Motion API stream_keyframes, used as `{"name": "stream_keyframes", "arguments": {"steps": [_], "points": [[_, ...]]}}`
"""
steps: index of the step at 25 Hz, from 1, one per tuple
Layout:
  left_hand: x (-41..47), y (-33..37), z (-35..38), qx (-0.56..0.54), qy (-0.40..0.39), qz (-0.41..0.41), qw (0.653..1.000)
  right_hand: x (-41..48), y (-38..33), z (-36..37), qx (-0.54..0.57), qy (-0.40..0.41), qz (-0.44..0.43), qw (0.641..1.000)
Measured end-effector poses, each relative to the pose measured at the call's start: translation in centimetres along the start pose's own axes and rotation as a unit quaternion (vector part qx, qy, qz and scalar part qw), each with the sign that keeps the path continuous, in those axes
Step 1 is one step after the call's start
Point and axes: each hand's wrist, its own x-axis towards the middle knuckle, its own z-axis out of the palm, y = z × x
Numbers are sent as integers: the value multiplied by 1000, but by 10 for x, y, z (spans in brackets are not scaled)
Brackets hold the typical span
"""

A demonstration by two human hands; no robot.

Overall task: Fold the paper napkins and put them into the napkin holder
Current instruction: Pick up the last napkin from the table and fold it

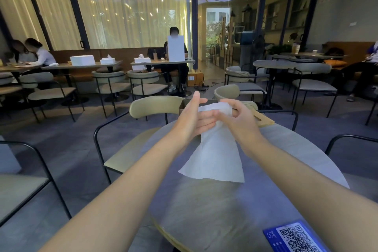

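Note:
A white paper napkin (214,157) hangs unfolded above the round grey table (204,206), its lower edge spread wide. My right hand (239,117) pinches its bunched top. My left hand (194,117) presses flat against the napkin's upper left side, fingers extended and thumb up. Behind my hands, at the table's far edge, a dark box-shaped napkin holder (185,105) shows only its left end; the rest is hidden by my hands and the napkin.
A light wooden board (263,120) lies at the far right of the table. A blue QR-code card (294,237) sits at the near right edge. Beige chairs (152,106) with black frames ring the table. Other tables with seated people stand further back.

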Motion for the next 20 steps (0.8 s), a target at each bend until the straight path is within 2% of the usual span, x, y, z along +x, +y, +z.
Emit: {"name": "stream_keyframes", "arguments": {"steps": [2, 4, 6, 9, 12, 16, 20], "points": [[1, -3, -4, 41, 27, 38, 998, 2, 0, -3, 13, 38, 18, 999], [4, -5, -13, 159, 103, 93, 977, 4, 0, -8, 32, 50, 36, 998], [2, -6, -20, 211, 114, 71, 968, 6, -1, -12, 61, 44, 57, 996], [0, -16, -25, 174, 33, -6, 984, 10, -5, -15, 143, 10, 93, 985], [1, -21, -26, 158, 32, 22, 987, 8, -9, -17, 208, -67, 139, 966], [6, -19, -30, 92, 58, 23, 994, -1, -2, -18, 128, -190, 221, 948], [5, -14, -30, 53, 76, 16, 996, -5, 4, -19, 71, -216, 228, 947]]}}
